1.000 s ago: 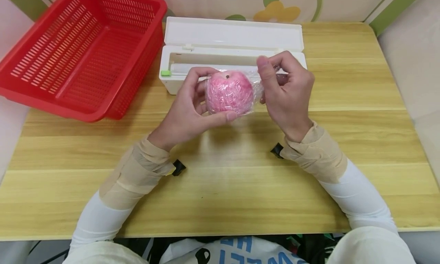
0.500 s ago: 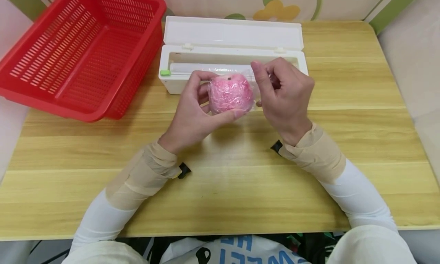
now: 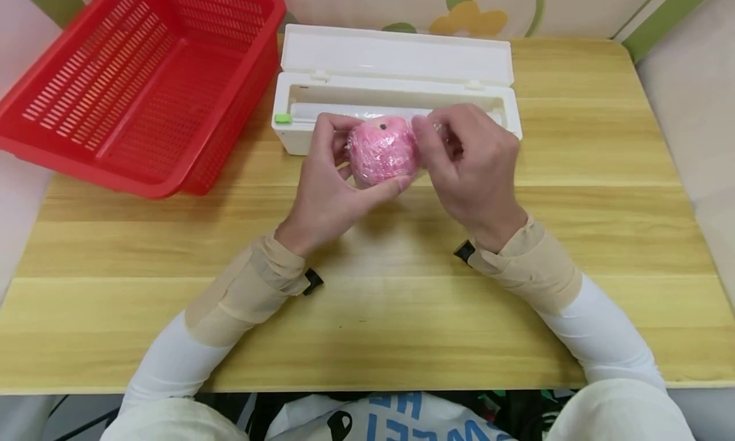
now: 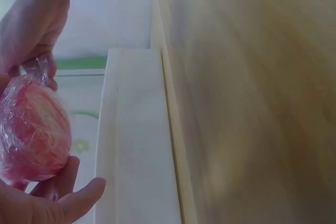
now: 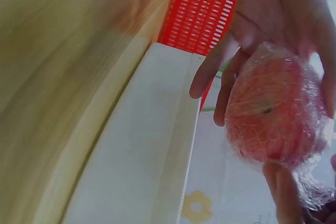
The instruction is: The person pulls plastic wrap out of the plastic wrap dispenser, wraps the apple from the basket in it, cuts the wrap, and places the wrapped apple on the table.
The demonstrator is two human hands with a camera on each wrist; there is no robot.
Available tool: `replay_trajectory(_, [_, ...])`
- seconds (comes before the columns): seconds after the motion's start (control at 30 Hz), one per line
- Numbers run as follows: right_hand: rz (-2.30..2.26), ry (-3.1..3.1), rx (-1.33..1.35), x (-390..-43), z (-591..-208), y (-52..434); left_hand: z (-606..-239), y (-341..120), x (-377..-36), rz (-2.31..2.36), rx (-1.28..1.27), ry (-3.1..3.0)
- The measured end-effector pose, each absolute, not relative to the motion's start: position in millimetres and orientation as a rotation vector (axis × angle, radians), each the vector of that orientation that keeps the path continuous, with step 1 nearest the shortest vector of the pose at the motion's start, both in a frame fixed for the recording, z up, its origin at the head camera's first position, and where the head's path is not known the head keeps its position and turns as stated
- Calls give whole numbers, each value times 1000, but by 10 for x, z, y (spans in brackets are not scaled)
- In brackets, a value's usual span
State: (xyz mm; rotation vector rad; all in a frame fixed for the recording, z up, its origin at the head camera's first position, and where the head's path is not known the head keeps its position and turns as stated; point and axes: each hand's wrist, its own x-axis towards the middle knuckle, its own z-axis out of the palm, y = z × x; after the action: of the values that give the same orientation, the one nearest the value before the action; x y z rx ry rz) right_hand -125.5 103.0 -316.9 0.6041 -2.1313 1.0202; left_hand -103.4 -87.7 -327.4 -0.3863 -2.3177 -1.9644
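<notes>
Above the pale wooden tabletop (image 3: pixel 367 313), just in front of the open white plastic cling-film dispenser box (image 3: pixel 396 77), you hold a round pink-red apple sheathed in clear cling film (image 3: pixel 381 150) between both hands. Your left hand (image 3: pixel 327 192) cups the fruit from its own side and from below, fingers curled round it, thumb under its near edge. Your right hand (image 3: pixel 471 166) meets it from the other side, fingertips pinching the loose gathered film against the fruit; the right wrist view shows that crumpled tail of film (image 5: pixel 315 192) bunched beside the apple. By the look of it, the wrap is at its closing stage: what comes next calls for pressing the tail flat so that it clings. A red slotted plastic basket (image 3: pixel 143 77) sits well apart, to your left.
</notes>
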Motion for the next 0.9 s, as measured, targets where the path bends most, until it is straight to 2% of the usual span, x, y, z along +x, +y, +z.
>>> replay_trajectory(0.33, [978, -2305, 546, -1331, -3146, 1136, -3343, -935, -1088, -1935, -289, -2260])
replay_trajectory(0.9, [821, -2009, 889, -1268, -3273, 952, -3309, -936, -1042, -1944, -321, -2208])
